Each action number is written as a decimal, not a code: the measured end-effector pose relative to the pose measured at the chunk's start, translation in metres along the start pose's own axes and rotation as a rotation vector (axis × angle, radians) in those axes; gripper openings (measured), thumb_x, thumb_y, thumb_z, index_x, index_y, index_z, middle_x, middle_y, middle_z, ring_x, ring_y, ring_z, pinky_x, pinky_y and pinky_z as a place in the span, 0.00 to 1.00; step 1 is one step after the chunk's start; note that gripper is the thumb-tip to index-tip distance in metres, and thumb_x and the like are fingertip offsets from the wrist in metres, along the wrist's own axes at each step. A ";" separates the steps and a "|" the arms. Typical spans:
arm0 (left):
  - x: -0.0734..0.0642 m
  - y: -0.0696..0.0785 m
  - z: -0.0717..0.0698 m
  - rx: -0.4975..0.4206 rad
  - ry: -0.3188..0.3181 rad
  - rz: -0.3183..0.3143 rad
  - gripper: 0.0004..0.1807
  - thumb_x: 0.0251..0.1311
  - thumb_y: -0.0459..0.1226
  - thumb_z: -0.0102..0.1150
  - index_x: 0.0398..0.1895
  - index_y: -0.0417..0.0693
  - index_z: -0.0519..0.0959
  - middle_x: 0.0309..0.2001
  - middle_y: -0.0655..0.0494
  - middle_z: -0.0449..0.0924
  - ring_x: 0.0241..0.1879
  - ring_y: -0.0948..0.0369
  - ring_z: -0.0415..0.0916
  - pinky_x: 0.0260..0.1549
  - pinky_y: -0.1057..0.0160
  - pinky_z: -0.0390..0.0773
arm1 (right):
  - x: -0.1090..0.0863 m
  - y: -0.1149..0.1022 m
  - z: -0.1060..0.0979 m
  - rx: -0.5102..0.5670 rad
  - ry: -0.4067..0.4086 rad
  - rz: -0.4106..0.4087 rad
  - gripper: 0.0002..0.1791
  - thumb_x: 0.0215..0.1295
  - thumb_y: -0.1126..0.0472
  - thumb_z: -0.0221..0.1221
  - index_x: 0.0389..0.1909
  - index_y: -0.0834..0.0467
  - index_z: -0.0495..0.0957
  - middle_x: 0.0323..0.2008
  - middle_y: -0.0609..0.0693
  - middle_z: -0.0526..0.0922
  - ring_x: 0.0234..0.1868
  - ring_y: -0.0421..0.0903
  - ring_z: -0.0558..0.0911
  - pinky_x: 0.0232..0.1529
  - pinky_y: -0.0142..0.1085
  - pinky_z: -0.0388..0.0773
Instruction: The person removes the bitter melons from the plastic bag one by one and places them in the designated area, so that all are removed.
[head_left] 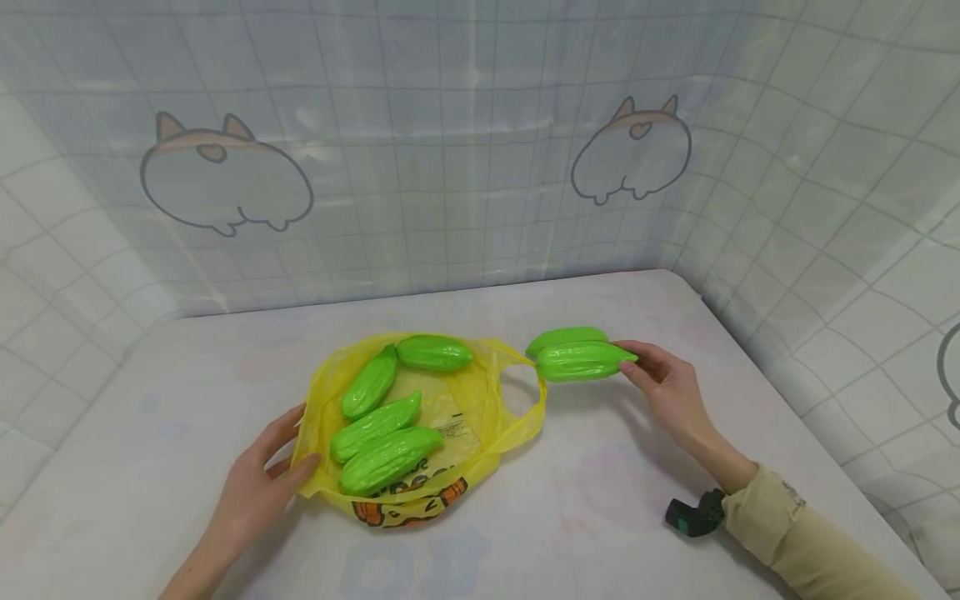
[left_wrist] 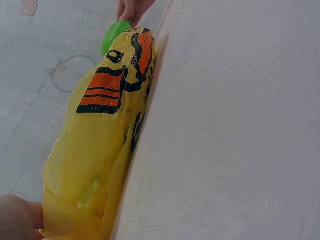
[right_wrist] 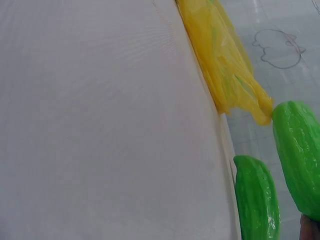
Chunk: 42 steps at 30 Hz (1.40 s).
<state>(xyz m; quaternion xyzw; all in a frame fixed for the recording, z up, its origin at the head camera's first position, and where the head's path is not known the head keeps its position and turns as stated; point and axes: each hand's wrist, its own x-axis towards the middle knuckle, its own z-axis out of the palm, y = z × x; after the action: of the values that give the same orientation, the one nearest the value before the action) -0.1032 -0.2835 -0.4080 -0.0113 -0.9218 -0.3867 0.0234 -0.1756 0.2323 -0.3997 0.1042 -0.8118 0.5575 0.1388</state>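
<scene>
A yellow plastic bag (head_left: pixel 491 417) lies on its side with its mouth spread wide, and several bright green bitter melons (head_left: pixel 390 460) show inside it. My left hand (head_left: pixel 255 479) pinches the bag's left rim between thumb and fingers; the left wrist view shows the bag's printed side (left_wrist: pixel 95 145). On the right, my right hand (head_left: pixel 667 392) pinches a bitter melon (head_left: pixel 581 362) by its pointed end, holding it level above the table. Its blunt end is right at the bag's handle loop. Behind it, a second bitter melon (head_left: pixel 566 337) lies on the table, partly hidden in the head view.
The white table (head_left: pixel 585 500) carries faint printed marks. Hanging sheets with a grid and cartoon animal outlines (head_left: pixel 450 167) enclose its back and sides. A small black device (head_left: pixel 696 512) is on the right wrist, by the beige sleeve (head_left: pixel 810 533).
</scene>
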 end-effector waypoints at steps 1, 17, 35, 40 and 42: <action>0.000 0.000 0.000 -0.004 0.000 0.001 0.39 0.68 0.44 0.61 0.78 0.52 0.56 0.75 0.40 0.60 0.70 0.39 0.63 0.54 0.66 0.83 | 0.000 0.001 0.000 0.000 0.001 0.005 0.18 0.71 0.63 0.60 0.59 0.63 0.78 0.54 0.57 0.82 0.49 0.29 0.81 0.48 0.21 0.82; 0.000 0.001 0.001 0.001 0.007 0.005 0.39 0.68 0.43 0.61 0.78 0.51 0.56 0.74 0.39 0.60 0.69 0.38 0.63 0.56 0.48 0.79 | 0.003 0.016 -0.002 -0.058 -0.016 0.100 0.19 0.72 0.61 0.59 0.61 0.63 0.77 0.59 0.59 0.80 0.53 0.25 0.77 0.52 0.16 0.77; 0.001 -0.001 0.001 0.005 0.001 0.002 0.39 0.68 0.44 0.61 0.78 0.50 0.56 0.74 0.39 0.61 0.69 0.38 0.63 0.57 0.50 0.80 | 0.002 0.028 0.005 -0.120 -0.043 0.153 0.20 0.72 0.61 0.59 0.61 0.62 0.77 0.61 0.59 0.80 0.63 0.55 0.77 0.51 0.15 0.75; 0.001 -0.002 0.001 0.006 -0.001 -0.001 0.39 0.68 0.44 0.61 0.78 0.51 0.56 0.74 0.40 0.60 0.69 0.39 0.63 0.57 0.51 0.80 | 0.002 0.028 0.006 -0.130 -0.052 0.177 0.20 0.72 0.61 0.59 0.62 0.62 0.76 0.62 0.59 0.79 0.65 0.55 0.76 0.51 0.13 0.73; 0.001 -0.002 0.001 0.002 0.000 0.001 0.39 0.68 0.44 0.61 0.78 0.51 0.56 0.74 0.39 0.60 0.69 0.39 0.63 0.56 0.55 0.81 | 0.002 0.028 0.006 -0.129 -0.055 0.184 0.20 0.72 0.61 0.59 0.62 0.62 0.76 0.62 0.59 0.78 0.65 0.55 0.76 0.51 0.12 0.72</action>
<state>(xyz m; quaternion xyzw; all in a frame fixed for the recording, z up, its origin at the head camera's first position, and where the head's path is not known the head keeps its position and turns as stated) -0.1043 -0.2837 -0.4100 -0.0119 -0.9222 -0.3857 0.0237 -0.1870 0.2368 -0.4255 0.0353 -0.8556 0.5115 0.0713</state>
